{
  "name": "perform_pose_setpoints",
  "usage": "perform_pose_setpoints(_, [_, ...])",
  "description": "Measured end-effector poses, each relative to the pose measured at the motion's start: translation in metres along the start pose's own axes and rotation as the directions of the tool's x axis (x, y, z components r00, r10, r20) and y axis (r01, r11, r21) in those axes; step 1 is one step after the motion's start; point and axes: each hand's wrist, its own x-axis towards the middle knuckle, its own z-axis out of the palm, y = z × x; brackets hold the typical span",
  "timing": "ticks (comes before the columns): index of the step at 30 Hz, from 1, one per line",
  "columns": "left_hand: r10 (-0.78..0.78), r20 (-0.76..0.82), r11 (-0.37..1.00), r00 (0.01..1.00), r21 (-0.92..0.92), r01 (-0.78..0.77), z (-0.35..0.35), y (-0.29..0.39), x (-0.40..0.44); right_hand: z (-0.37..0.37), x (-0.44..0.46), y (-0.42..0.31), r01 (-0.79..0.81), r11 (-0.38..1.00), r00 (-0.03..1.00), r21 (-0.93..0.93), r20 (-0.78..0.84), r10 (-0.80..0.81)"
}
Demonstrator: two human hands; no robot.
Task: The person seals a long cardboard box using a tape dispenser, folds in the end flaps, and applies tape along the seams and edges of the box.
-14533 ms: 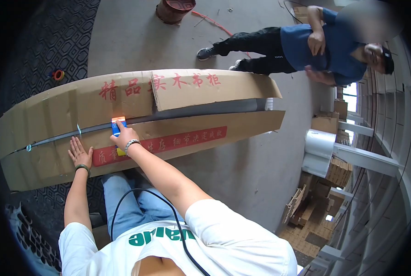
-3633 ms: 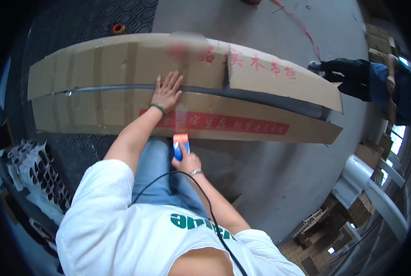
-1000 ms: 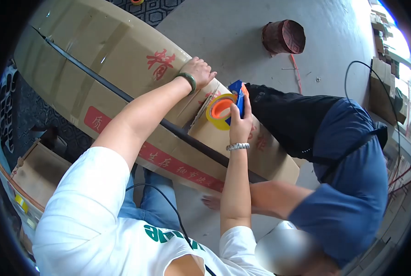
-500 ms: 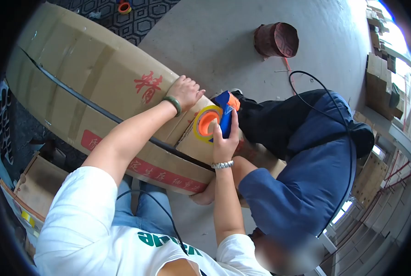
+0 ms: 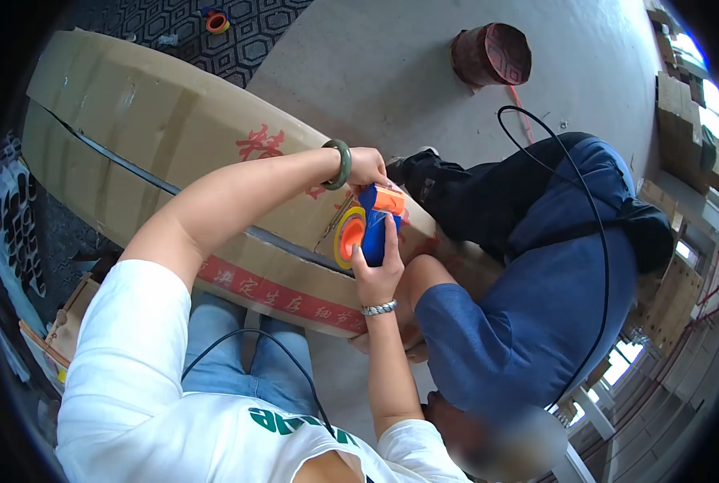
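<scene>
A long cardboard box [image 5: 158, 113] with red lettering lies across the view, a dark gap running along its length. My right hand [image 5: 378, 274] grips a blue and orange tape dispenser [image 5: 382, 229] loaded with a yellow-rimmed roll, held over the box's top. My left hand [image 5: 367, 167] is at the far edge of the box, touching the front end of the dispenser, its fingers bent together. Whether it pinches the tape end is too small to tell.
A co-worker in a blue shirt [image 5: 528, 314] bends over the box's right end, hands low beside it. A dark red bucket [image 5: 492, 55] stands on the floor beyond. Another tape roll [image 5: 217, 22] lies on the patterned mat [image 5: 251, 48]. A black cable [image 5: 601, 217] loops near the co-worker.
My left hand has moved right along the box edge to the dispenser's front. The dispenser has turned slightly in my right hand. The co-worker has come in from the right and bent down.
</scene>
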Motion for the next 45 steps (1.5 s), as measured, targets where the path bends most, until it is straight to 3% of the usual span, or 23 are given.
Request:
perform_pose_setpoints(2, [0.065, -0.01, 0.989, 0.998, 0.132, -0.063, 0.002, 0.006, -0.001, 0.0, -0.007, -0.01, -0.118, 0.992, 0.993, 0.036, 0.013, 0.117])
perform_pose_setpoints(5, [0.102, 0.038, 0.994, 0.994, 0.034, -0.104, -0.018, 0.0, 0.025, -0.003, -0.023, -0.022, -0.138, 0.989, 0.99, 0.057, -0.017, 0.139])
perform_pose_setpoints(7, [0.22, -0.15, 0.975, 0.964, 0.043, -0.216, -0.046, 0.013, 0.036, -0.006, -0.027, -0.035, -0.24, 0.97, 0.967, 0.051, 0.099, 0.234])
perform_pose_setpoints(9, [0.297, -0.122, 0.952, 0.947, 0.118, -0.283, -0.071, 0.017, 0.054, 0.003, -0.021, -0.036, -0.238, 0.97, 0.968, 0.043, 0.088, 0.234])
perform_pose_setpoints(13, [0.241, -0.123, 0.928, 0.963, 0.319, -0.192, -0.076, 0.012, 0.077, 0.025, -0.008, -0.035, -0.214, 0.976, 0.976, 0.029, 0.044, 0.213])
perform_pose_setpoints(17, [0.175, -0.141, 0.831, 0.974, 0.552, -0.069, -0.066, -0.005, 0.108, 0.038, -0.008, -0.022, -0.325, 0.939, 0.936, -0.11, 0.107, 0.336])
perform_pose_setpoints(25, [-0.081, -0.366, 0.938, 0.927, 0.287, 0.195, -0.035, 0.001, 0.127, 0.039, -0.004, -0.012, -0.274, 0.952, 0.948, -0.137, 0.131, 0.291])
perform_pose_setpoints(30, [-0.309, -0.415, 0.916, 0.856, 0.111, 0.385, -0.007, -0.013, 0.116, 0.031, 0.0, -0.016, -0.269, 0.952, 0.948, -0.146, 0.136, 0.288])
perform_pose_setpoints(32, [-0.136, -0.321, 0.781, 0.937, 0.547, 0.3, 0.014, -0.022, 0.101, 0.016, 0.0, -0.029, -0.344, 0.927, 0.885, -0.151, 0.277, 0.374])
perform_pose_setpoints(34, [0.018, -0.139, 0.462, 0.99, 0.879, 0.116, 0.022, -0.014, 0.092, 0.009, -0.034, -0.032, -0.327, 0.93, 0.878, -0.17, 0.31, 0.365])
perform_pose_setpoints(37, [0.005, -0.138, 0.456, 0.99, 0.882, 0.121, 0.029, 0.0, 0.066, 0.003, -0.098, -0.042, -0.351, 0.919, 0.85, -0.18, 0.351, 0.393])
perform_pose_setpoints(41, [0.091, -0.13, 0.327, 0.987, 0.94, 0.094, 0.029, -0.007, 0.067, 0.015, -0.172, -0.053, -0.43, 0.877, 0.795, -0.213, 0.372, 0.48])
perform_pose_setpoints(45, [0.137, -0.16, 0.269, 0.978, 0.956, 0.119, 0.032, -0.008, 0.063, 0.014, -0.196, -0.056, -0.491, 0.849, 0.766, -0.198, 0.367, 0.528])
